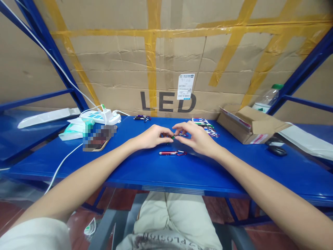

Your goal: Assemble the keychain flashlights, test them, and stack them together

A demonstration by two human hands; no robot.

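Note:
Over the middle of the blue tabletop (137,165), my left hand (152,137) is closed in a pinch around a small shiny green object (173,138), mostly hidden by the fingers. My right hand (196,138) meets it from the other side, thumb and index fingertips pinched at the object's end. What exactly the right fingers grip is too small to make out. Just in front of both hands lies a red pen-shaped flashlight (168,153) with a red carabiner clip (181,153) at its right end.
Several coloured pen-shaped flashlights with clips (208,128) lie behind my right hand; a few dark ones (142,118) lie at the back. An open cardboard box (253,125) and black mouse (277,150) are right. A phone (100,139) and power strip (101,116) are left.

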